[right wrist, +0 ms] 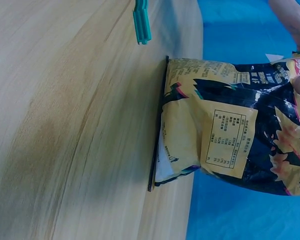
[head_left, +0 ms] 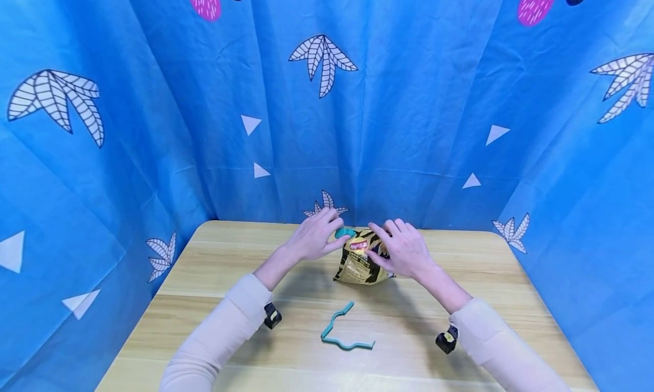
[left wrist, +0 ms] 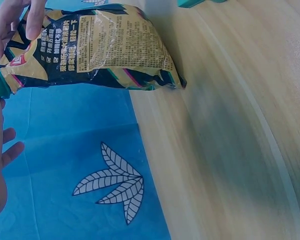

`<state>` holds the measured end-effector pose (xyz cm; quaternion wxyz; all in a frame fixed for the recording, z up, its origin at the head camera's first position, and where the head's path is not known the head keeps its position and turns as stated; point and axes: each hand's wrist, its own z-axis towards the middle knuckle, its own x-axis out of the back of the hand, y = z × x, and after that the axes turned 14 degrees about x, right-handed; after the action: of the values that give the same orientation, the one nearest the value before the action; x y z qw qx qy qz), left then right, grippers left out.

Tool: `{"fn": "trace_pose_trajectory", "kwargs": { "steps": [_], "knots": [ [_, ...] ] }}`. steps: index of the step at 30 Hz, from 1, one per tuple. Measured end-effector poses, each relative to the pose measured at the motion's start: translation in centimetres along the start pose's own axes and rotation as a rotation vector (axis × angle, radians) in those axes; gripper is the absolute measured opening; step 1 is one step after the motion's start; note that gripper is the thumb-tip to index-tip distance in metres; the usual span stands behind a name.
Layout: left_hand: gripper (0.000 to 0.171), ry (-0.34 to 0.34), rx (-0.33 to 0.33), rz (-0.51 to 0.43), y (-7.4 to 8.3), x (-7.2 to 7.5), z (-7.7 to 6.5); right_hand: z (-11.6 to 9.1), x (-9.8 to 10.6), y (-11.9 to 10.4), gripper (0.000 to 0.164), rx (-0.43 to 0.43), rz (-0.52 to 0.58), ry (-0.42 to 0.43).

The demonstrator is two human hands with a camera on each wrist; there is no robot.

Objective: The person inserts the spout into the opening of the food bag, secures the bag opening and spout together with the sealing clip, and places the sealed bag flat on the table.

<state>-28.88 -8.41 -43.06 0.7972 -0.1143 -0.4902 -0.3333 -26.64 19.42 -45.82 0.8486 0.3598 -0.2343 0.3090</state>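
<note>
A gold and black chip bag (head_left: 357,265) stands upright toward the table's back edge, its printed back toward me. My right hand (head_left: 407,249) grips the bag's upper right part, the thumb on the front. At the bag's upper left corner my left hand (head_left: 318,236) pinches a teal bag clip (head_left: 346,232), which lies against the bag's top edge. How far this clip reaches along the top is hidden by the hands. A second teal bag clip (head_left: 347,344) lies unfolded on the table, in front of the bag.
The light wooden table (head_left: 214,278) ends just behind the bag. Blue patterned curtains (head_left: 409,97) hang at the back and on both sides. A small black camera (head_left: 273,316) is strapped at the left wrist, another black camera (head_left: 447,340) at the right.
</note>
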Motion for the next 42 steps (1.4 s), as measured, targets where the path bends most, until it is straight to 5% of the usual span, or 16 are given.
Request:
{"fn": "trace_pose_trajectory", "kwargs": {
  "steps": [42],
  "knots": [
    [0.027, -0.023, 0.007, -0.014, 0.04, -0.67, 0.82, 0.06, -0.11, 0.02, 0.061, 0.001, 0.008, -0.008]
  ]
}}
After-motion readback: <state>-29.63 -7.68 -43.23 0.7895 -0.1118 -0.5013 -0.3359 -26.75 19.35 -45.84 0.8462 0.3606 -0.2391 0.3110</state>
